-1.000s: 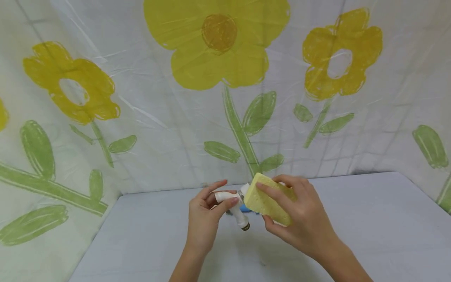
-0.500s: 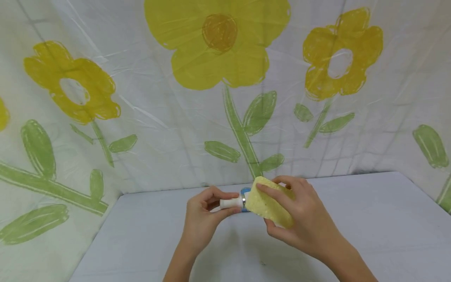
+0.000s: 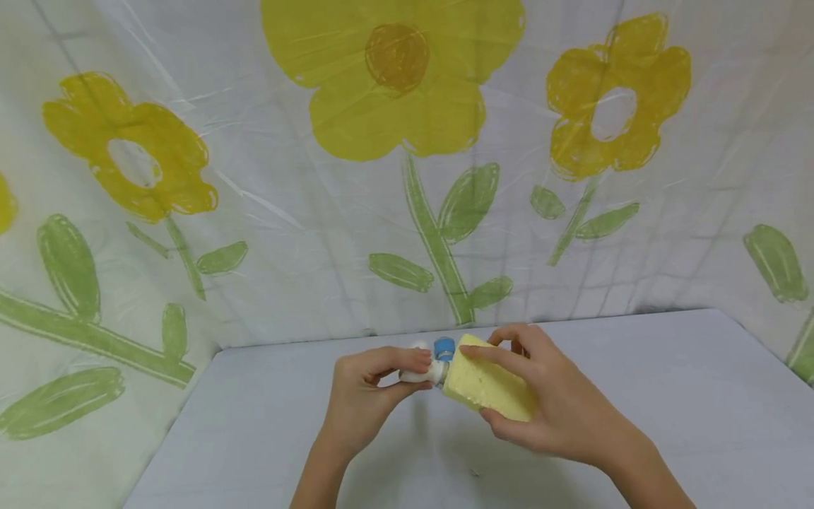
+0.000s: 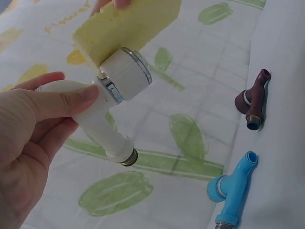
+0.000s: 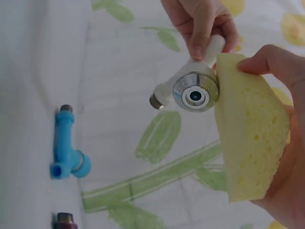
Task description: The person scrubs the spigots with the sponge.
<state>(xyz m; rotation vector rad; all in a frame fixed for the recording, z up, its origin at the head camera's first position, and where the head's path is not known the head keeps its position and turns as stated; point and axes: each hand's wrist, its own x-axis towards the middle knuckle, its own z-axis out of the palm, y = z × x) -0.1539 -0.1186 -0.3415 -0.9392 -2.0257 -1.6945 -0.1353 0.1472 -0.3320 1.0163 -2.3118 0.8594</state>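
Observation:
My left hand (image 3: pixel 369 389) pinches a white tap (image 4: pixel 95 119) between thumb and fingers, raised above the table. The tap has a threaded brass-coloured end (image 4: pixel 129 157) and a round knob (image 4: pixel 126 74) with a chrome ring. In my right hand (image 3: pixel 553 396) is a yellow sponge (image 3: pixel 486 385), gripped by its sides with thumb and fingers. One edge of the sponge lies right against the tap beside the knob. From the head view, the sponge and left fingers hide much of the tap.
On the table (image 3: pixel 242 438) behind the hands lie a blue tap (image 5: pixel 65 138) and a maroon tap (image 4: pixel 256 98). A white sheet (image 3: pixel 286 212) printed with yellow flowers hangs along the table's back edge.
The left hand has turned the white tap, so its threaded end no longer points down towards the viewer. The sponge has shifted slightly down, staying against the tap.

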